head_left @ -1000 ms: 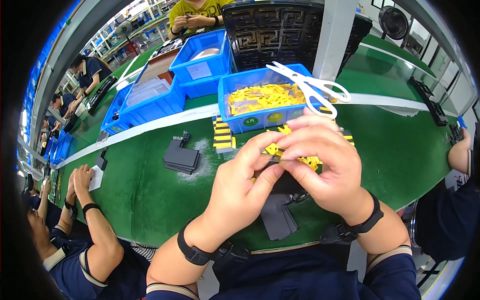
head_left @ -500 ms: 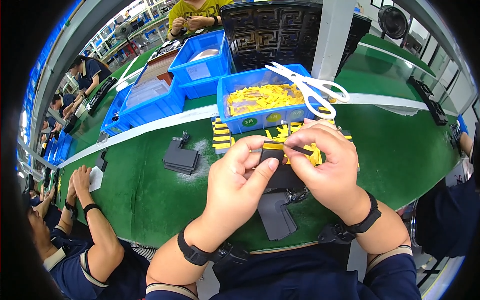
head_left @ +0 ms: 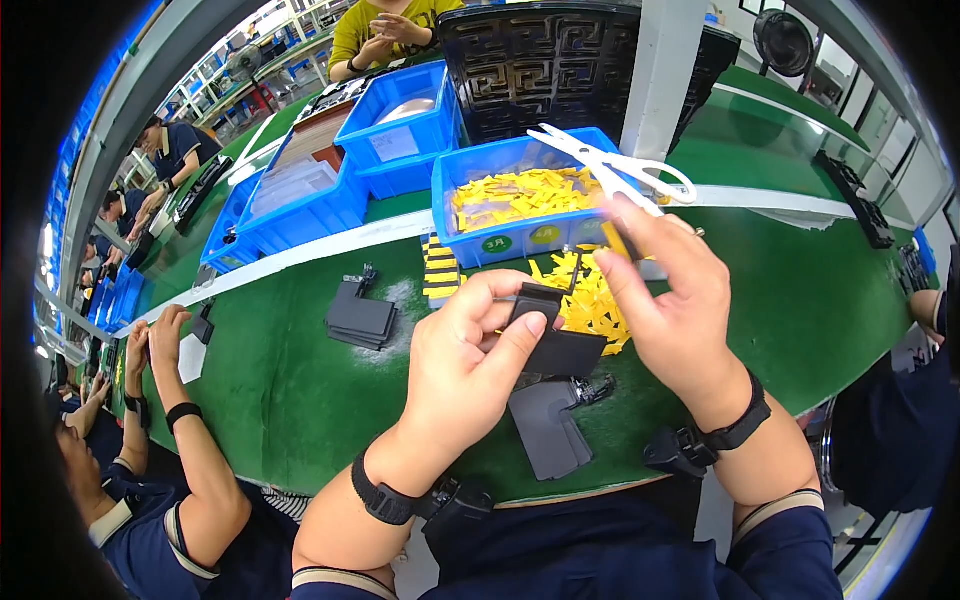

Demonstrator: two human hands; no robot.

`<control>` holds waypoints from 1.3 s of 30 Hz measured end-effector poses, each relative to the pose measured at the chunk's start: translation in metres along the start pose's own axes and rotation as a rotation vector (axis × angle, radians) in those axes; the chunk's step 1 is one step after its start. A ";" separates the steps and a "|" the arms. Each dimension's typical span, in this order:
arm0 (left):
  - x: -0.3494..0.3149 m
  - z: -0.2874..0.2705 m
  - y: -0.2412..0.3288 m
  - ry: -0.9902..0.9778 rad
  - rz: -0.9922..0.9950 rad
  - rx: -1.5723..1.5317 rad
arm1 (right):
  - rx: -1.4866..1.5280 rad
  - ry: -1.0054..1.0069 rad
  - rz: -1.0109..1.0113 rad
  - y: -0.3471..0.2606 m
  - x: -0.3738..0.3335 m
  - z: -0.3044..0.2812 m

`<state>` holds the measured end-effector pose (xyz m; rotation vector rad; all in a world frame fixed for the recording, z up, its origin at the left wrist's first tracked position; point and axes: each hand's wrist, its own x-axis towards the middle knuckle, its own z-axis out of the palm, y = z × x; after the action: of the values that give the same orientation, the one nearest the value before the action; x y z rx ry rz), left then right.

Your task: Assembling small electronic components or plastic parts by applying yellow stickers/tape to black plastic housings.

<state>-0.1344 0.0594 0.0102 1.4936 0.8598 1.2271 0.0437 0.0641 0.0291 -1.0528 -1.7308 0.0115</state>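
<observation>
My left hand (head_left: 455, 365) is closed on a flat black L-shaped part (head_left: 565, 354), thumb on its face, fingers behind. A thin black strip stands up from the part's upper edge. Just to the right and higher, my right hand (head_left: 690, 310), smeared by motion, pinches a small yellow strip (head_left: 613, 238) between thumb and fingers, apart from the part. Beneath my hands lies a stack of similar black parts (head_left: 548, 430) with short cables. Behind the held part is a loose heap of yellow strips (head_left: 598, 308) on the green table.
A blue bin (head_left: 500, 245) of yellow strips stands beyond my hands, with white scissors (head_left: 645, 168) across its right corner. Another black stack (head_left: 360, 318) lies left. More blue bins (head_left: 310, 215) are at the back left. A co-worker (head_left: 200, 480) sits at my left.
My right hand has pulled away from the held part, up and to the right. The yellow strip on the part's upper edge no longer shows there; a yellow strip is now in my right fingers.
</observation>
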 end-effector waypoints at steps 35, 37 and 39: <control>0.029 -0.067 -0.004 0.179 0.033 0.401 | 0.427 -0.128 0.290 0.007 -0.007 0.008; 0.035 -0.102 0.001 0.332 0.002 0.766 | 0.452 -0.144 0.307 0.001 -0.008 0.010; 0.037 -0.114 0.004 0.420 -0.119 1.115 | 0.488 -0.177 0.341 -0.004 -0.007 0.008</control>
<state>-0.2364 0.1204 0.0254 1.9785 2.1098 0.9977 0.0357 0.0610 0.0222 -0.9813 -1.5673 0.7253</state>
